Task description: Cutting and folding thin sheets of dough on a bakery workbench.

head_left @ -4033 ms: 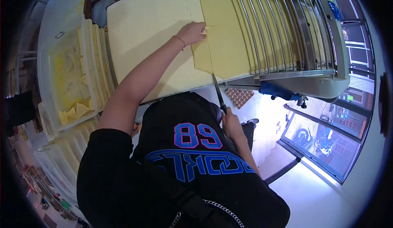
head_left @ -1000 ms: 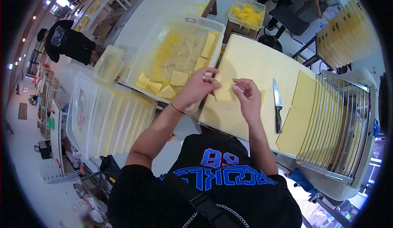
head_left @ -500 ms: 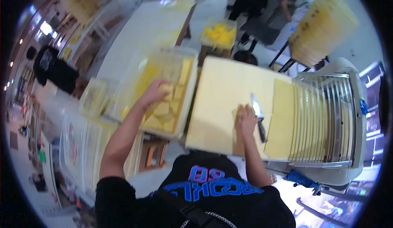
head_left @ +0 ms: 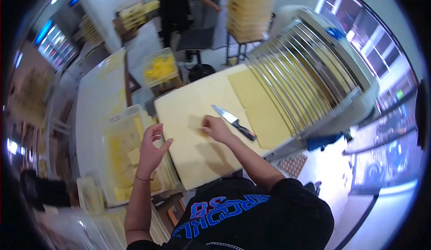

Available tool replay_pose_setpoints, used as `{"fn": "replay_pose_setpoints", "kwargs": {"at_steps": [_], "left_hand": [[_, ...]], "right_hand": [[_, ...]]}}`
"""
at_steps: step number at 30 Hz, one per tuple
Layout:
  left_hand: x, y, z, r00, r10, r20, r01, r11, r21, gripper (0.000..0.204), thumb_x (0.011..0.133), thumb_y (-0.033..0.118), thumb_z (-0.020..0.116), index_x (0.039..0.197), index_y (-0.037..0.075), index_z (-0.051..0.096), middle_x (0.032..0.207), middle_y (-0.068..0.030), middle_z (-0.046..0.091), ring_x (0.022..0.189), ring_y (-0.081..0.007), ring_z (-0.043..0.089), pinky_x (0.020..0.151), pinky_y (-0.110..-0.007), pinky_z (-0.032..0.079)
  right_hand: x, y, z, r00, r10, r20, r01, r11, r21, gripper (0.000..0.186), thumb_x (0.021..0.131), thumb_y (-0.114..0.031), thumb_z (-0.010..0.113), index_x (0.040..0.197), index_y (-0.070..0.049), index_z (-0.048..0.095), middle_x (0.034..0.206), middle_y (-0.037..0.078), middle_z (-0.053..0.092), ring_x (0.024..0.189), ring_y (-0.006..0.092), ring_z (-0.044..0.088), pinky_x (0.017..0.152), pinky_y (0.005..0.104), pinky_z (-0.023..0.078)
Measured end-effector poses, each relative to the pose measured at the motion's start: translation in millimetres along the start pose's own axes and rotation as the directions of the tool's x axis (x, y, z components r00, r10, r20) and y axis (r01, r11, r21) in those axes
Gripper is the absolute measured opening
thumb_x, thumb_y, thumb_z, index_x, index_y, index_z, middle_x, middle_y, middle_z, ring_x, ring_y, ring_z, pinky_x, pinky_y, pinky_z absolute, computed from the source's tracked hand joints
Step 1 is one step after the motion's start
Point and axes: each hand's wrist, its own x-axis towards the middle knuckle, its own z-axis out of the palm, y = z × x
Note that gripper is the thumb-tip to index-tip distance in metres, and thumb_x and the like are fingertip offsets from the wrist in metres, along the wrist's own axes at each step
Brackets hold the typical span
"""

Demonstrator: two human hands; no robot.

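Observation:
My left hand [head_left: 151,152] is over the right edge of a clear plastic tub [head_left: 110,142] of yellow dough pieces [head_left: 134,156], fingers apart and empty. My right hand [head_left: 216,129] rests over the cream board [head_left: 179,153], fingers curled at a faint yellowish patch; whether that is a piece or shadow I cannot make out. Right of it lies a knife [head_left: 234,122] with a black handle, blade pointing away from me, beside a yellow dough sheet [head_left: 265,126] that runs under metal bars.
A metal-barred machine [head_left: 350,86] stands at right. A person [head_left: 173,5] in black stands beyond the board, near stacked yellow trays [head_left: 249,12], a stool [head_left: 195,39] and a bin of yellow scraps [head_left: 159,70]. A white table [head_left: 94,84] is at left.
The knife, in my right hand 4 seconds ago, now lies on the board. My left hand has come back from inside the tub to its edge, now empty. The view has turned.

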Motion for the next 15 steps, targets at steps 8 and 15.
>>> {"fn": "replay_pose_setpoints", "kwargs": {"at_steps": [8,15], "left_hand": [[36,1,53,0.879,-0.327,0.348,0.474,0.689,-0.549,0.035,0.091,0.009,0.062,0.122,-0.002,0.050,0.109,-0.0179,0.059,0.081,-0.0212,0.064,0.069,-0.027,0.056],[51,-16,36,0.886,-0.216,0.410,0.352,0.890,-0.292,0.035,0.090,0.010,0.063,0.120,-0.003,0.051,0.101,-0.0133,0.060,0.078,-0.0176,0.060,0.072,-0.029,0.056]], "right_hand": [[-27,-23,-11,0.951,-0.024,-0.308,0.072,0.987,0.146,0.035,0.084,-0.014,0.064,0.115,-0.004,0.053,0.112,0.016,0.057,0.101,0.0253,0.055,0.088,0.0400,0.044],[-92,87,12,0.898,-0.153,-0.412,-0.212,0.669,-0.712,0.053,0.089,-0.028,0.054,0.134,-0.003,0.043,0.147,0.026,0.030,0.138,0.0366,0.026,0.113,0.0529,0.017]]}}
